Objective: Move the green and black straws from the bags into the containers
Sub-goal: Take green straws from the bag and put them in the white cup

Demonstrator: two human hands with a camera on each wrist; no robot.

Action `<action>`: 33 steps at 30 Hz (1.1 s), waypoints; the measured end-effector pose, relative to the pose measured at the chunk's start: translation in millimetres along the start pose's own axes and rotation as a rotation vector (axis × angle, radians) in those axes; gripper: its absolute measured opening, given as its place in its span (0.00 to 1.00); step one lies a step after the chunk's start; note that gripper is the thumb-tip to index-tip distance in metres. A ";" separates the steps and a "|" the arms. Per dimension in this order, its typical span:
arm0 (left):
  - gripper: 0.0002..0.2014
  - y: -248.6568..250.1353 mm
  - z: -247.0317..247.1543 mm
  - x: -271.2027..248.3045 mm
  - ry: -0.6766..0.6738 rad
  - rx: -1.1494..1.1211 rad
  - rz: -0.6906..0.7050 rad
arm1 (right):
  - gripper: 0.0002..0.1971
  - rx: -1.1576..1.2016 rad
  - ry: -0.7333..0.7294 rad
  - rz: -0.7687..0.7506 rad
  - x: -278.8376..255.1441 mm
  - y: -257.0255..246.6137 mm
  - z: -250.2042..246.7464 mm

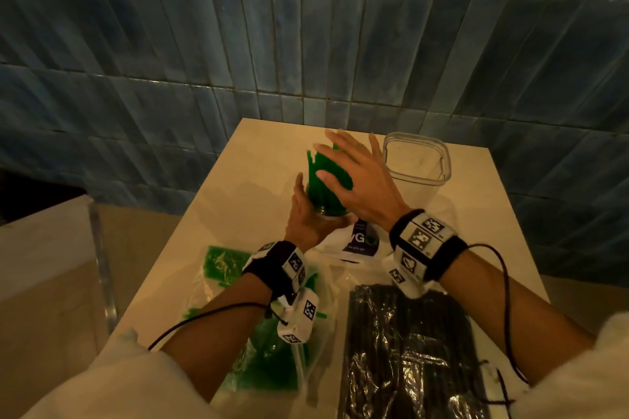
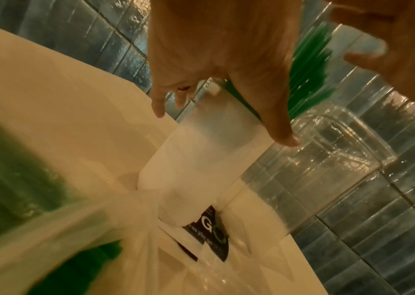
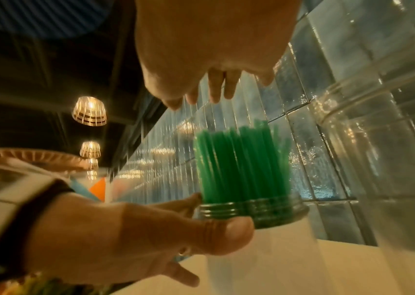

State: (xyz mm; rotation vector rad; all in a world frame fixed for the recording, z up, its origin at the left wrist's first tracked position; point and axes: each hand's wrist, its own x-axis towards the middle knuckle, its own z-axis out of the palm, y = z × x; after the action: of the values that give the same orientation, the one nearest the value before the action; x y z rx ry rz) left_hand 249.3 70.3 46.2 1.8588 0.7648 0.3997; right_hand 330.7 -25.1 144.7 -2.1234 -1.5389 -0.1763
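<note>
I steady the jar with my left hand, thumb curled at its threaded neck; my right hand hovers spread wide, holding nothing, by the green straws standing inside. They look light, springy and prone to splay; gather them mid-length. Only the right wrist view shows the neck threads; only the head view shows the near black straws.

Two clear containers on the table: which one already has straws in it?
The round jar gripped at its neck by the left hand; green straws stand upright in it. The square container to its right holds none.
</note>
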 end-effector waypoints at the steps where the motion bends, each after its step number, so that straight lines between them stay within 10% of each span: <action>1: 0.69 -1.5 -2.8 -2.9 -0.017 0.028 -0.012 | 0.23 0.095 0.078 0.016 -10.8 -4.2 -2.3; 5: 0.62 -25.3 -22.5 -39.4 -0.024 0.221 -0.092 | 0.19 0.362 0.135 0.124 -64.1 -19.3 4.8; 12: 0.50 -89.3 -16.1 -107.8 -0.304 0.603 -0.377 | 0.12 0.220 -0.729 0.319 -110.7 -36.1 80.6; 16: 0.32 -99.7 -15.3 -110.2 -0.309 0.545 -0.350 | 0.10 0.130 -0.736 0.217 -114.0 -41.3 126.6; 23: 0.35 -95.9 -19.9 -113.7 -0.247 0.423 -0.184 | 0.27 0.145 -0.642 0.199 -117.5 -44.1 151.9; 33: 0.32 -85.7 -20.1 -121.8 -0.235 0.428 -0.161 | 0.11 0.082 -0.847 0.334 -116.2 -52.7 146.3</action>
State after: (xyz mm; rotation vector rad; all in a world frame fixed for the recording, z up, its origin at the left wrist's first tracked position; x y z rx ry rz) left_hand 119.7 25.1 -14.8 2.1705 0.8780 -0.0955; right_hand 214.4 -43.2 -9.7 -2.4821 -1.4996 0.9963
